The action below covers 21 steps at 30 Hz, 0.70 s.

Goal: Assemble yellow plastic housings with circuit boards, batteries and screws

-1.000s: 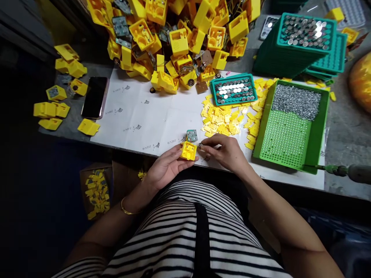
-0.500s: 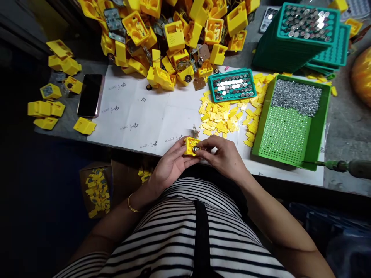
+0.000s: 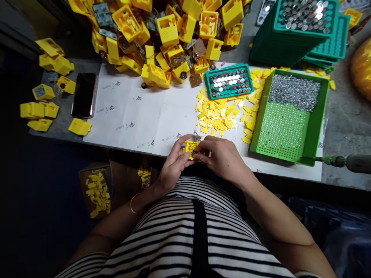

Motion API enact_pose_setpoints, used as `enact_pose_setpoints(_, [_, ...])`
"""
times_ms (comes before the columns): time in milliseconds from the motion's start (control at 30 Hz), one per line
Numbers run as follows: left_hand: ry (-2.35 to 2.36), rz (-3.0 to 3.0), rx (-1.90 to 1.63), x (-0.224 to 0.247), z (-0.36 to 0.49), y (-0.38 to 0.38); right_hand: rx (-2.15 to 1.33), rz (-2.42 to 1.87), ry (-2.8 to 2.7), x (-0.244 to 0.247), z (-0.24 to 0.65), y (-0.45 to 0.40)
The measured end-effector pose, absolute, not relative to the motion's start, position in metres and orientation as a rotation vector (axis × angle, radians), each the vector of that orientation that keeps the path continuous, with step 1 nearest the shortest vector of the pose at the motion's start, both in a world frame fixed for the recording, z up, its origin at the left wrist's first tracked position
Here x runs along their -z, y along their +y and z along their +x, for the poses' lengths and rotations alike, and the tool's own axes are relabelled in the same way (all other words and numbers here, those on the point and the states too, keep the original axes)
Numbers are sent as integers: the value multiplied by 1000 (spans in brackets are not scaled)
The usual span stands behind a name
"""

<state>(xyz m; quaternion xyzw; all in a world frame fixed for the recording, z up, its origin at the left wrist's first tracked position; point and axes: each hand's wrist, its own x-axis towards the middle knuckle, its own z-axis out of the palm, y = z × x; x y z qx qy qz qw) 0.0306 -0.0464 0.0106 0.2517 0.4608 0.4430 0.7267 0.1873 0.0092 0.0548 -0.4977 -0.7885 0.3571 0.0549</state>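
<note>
My left hand [image 3: 175,162] is closed round a small yellow plastic housing [image 3: 189,146], its open side facing up, just off the front edge of the table. Thumb and fingers of my right hand [image 3: 222,157] are pinched at the housing's right side. They press on a small round metal part [image 3: 193,153] inside it; the fingertips cover most of that part. A small metal piece with wires [image 3: 197,136] sticks out at the housing's far edge. Beyond my hands lie many loose flat yellow pieces [image 3: 216,115].
Behind them is a teal tray [image 3: 228,95] of round metal parts. On the right stand a green basket [image 3: 285,133] of small metal pieces, a powered screwdriver [image 3: 358,163] and stacked teal trays [image 3: 265,46]. Yellow housings [image 3: 168,31] heap at the back; a phone [image 3: 84,94] lies left.
The round metal part now sits lower against the housing and is more covered by my right fingertips. My left fingers have shifted slightly around the housing. The whole view has moved a little.
</note>
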Motion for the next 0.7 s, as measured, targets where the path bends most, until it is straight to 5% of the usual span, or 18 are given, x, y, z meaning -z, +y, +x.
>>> enact_pose_setpoints(500, [970,477,-894,-22,19,-36,-1229,-1306,-1530,-24,205,-10])
enact_pose_setpoints(700, [946,554,-764,-29,18,-41,-1922,-1222,-1334,-17,211,10])
